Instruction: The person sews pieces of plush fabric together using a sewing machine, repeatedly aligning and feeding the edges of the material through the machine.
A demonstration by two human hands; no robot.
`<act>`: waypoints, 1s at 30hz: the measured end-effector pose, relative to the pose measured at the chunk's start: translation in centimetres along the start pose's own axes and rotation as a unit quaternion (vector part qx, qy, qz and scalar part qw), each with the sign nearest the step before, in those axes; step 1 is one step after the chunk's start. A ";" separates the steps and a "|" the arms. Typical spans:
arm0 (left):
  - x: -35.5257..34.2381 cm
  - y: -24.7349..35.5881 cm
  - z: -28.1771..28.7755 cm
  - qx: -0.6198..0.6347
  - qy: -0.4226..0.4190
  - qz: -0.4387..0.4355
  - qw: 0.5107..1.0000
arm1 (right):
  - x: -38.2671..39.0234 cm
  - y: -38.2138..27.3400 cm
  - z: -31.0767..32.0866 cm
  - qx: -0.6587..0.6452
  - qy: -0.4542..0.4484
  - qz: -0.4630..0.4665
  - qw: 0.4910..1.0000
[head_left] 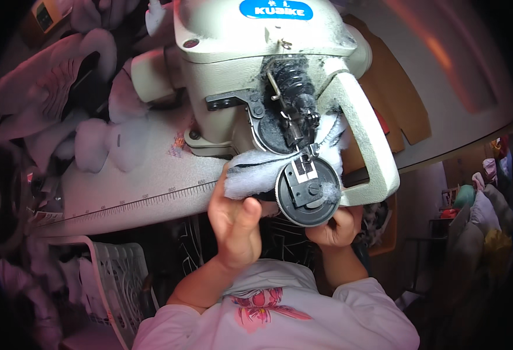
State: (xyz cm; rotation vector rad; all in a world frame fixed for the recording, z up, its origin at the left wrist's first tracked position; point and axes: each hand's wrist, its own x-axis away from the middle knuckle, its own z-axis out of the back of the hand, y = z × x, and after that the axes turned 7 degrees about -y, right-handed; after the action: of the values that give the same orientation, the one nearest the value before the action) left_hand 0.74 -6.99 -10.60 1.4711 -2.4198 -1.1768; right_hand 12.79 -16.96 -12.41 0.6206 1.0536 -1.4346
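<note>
A pale sewing machine [227, 76] stands in front of me, with a black lint-covered needle mechanism and a dark round feed disc [309, 213]. A fluffy white plush fabric piece [253, 175] runs into the needle area, its folded edges at the disc's top. My left hand [236, 227] grips the plush at its left end, fingers mostly behind it and thumb raised in front. Close to the disc's lower right is my right hand [341, 226], its fingers curled. The disc and the machine's pale curved arm [379, 146] partly hide it, and what it holds cannot be seen.
White plush pieces [102, 146] are heaped at the table's left. A ruler scale [145, 201] runs along the pale table edge. Below left stands a white plastic basket [119, 274]. Brown cardboard [399, 99] lies behind the machine; bundled cloth [484, 204] is piled far right.
</note>
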 end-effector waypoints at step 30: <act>-4.0 0.5 -1.7 -0.498 -0.028 -0.218 0.839 | -3.4 1.7 2.1 -0.114 -0.038 -0.147 0.982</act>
State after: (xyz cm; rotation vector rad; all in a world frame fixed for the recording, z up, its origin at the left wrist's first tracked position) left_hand 3.24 -4.73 -7.89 1.5525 -1.0459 -2.0982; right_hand 15.39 -16.95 -8.96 0.2491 1.2647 -1.5479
